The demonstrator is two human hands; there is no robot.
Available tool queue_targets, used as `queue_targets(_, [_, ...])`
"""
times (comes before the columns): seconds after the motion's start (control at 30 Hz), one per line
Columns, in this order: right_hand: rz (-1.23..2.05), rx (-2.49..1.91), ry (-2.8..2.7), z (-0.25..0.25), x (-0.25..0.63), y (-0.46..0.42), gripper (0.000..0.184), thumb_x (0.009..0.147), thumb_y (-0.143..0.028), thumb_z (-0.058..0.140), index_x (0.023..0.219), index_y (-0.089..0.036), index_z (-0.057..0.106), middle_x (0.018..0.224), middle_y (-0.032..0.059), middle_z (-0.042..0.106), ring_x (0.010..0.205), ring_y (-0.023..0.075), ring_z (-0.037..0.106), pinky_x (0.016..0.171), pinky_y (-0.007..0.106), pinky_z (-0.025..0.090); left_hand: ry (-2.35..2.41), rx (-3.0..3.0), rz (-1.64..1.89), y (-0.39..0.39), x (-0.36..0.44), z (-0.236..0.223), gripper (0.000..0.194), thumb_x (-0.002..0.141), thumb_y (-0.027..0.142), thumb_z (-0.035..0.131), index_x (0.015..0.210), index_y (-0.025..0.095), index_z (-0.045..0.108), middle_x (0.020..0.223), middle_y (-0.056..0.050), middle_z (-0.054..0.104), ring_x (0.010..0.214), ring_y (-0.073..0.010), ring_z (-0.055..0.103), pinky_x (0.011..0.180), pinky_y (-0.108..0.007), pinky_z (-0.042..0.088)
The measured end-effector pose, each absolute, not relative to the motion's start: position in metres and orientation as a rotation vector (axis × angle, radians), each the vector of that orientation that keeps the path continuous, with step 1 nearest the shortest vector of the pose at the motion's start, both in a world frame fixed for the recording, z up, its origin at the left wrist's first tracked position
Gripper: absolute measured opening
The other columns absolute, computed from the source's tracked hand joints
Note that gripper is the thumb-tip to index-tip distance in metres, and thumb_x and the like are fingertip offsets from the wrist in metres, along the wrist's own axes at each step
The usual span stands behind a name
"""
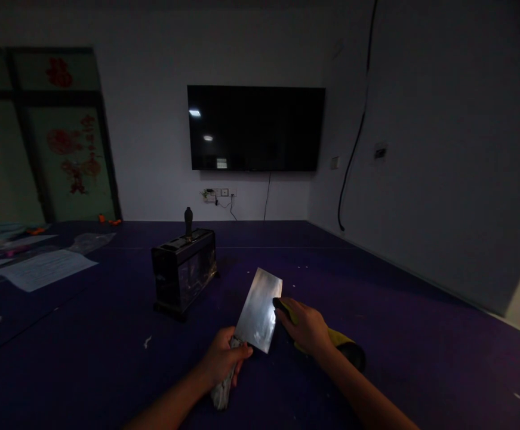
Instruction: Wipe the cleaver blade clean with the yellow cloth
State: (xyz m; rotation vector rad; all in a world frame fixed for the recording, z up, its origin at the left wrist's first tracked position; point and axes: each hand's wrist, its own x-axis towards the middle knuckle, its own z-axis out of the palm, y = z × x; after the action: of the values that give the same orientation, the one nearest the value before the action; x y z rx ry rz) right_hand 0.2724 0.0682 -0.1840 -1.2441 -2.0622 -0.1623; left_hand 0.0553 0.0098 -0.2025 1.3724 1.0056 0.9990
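Note:
My left hand [224,358] is closed round the wrapped, whitish handle of a cleaver [258,307]. The broad, shiny blade tilts up and away over the purple table. My right hand [308,327] grips a yellow cloth [341,338] with a dark edge, bunched under the fingers. Its fingertips and the cloth are at the right edge of the blade; whether they press on it is hard to tell. A black knife block [183,269] stands beyond my left hand, one dark handle [188,222] sticking up from its top.
Sheets of paper [47,269] and clear plastic [90,241] lie at the left of the purple tabletop [107,352]. Small white scraps [147,342] dot the surface. A television [256,128] hangs on the far wall, and a black cable [353,149] runs down the right wall.

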Motion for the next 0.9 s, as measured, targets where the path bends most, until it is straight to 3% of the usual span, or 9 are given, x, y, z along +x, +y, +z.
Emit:
queue_targets(0.3, [-0.154,-1.215,-2.134,-0.18,0.27,0.064,0.028,0.08,-0.024,0.044,0.102,-0.025,0.062,0.094,0.0022,0.068,0.079,0.017,0.064,0.067,0.024,0.047,1.006,1.371,1.016,0.016,0.054,-0.213,0.037,0.06,0.046,0.064,0.073,0.016,0.046,0.037,0.009,0.043,0.024,-0.0061,0.035,0.029,-0.018,0.028])
queue_targets(0.9, [-0.209,-1.238,-2.069,-0.182,0.278,0.068,0.031,0.08,-0.021,0.041,0.104,-0.024,0.06,0.097,0.0036,0.067,0.08,0.0169,0.063,0.072,0.027,0.047,0.996,1.372,0.963,0.015,0.055,-0.21,0.035,0.06,0.043,0.064,0.074,0.017,0.045,0.038,0.009,0.044,0.025,-0.0064,0.036,0.029,-0.017,0.029])
